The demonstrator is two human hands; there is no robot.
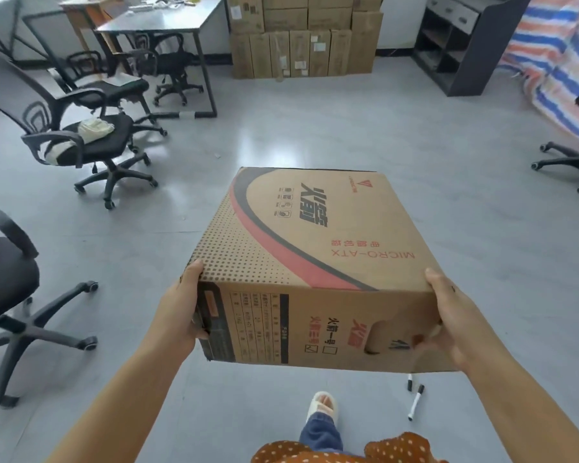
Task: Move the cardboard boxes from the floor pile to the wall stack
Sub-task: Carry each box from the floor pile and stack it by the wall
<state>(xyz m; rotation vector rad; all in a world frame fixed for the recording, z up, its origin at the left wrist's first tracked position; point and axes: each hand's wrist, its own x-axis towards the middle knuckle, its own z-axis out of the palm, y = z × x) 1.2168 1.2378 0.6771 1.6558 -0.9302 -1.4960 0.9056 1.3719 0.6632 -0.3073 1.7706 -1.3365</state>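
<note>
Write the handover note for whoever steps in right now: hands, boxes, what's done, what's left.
Left hand: grips the near left corner of the carried box.
Right hand: grips the near right corner of the same box.
The box is held level above the floor, in mid-room. The wall stack stands straight ahead against the far wall.
Done: this box is picked up. The floor pile is out of view.
Left: walk the box to the stack and set it there. Mind the two markers on the floor by the right foot and the office chairs on the left.
</note>
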